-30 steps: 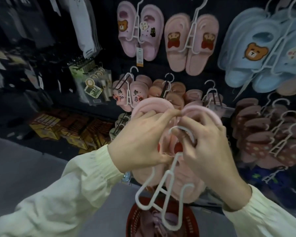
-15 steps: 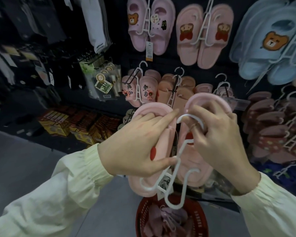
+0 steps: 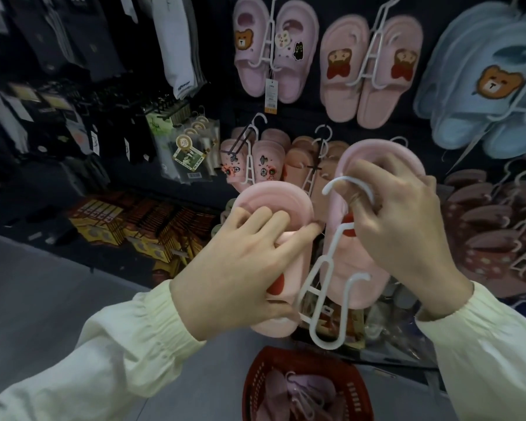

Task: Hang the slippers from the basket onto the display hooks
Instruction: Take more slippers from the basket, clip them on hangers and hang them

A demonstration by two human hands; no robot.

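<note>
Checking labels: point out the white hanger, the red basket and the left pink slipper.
white hanger (image 3: pixel 348 178), head view, top of its hook.
red basket (image 3: pixel 254 387), head view, left wall.
left pink slipper (image 3: pixel 274 197), head view, upper end above the fingers.

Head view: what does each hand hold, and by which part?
Left hand grips one pink slipper at mid-length; right hand pinches the white hanger at its hook.

Head-worn camera faces forward-down, close to display wall (image 3: pixel 289 123).
</note>
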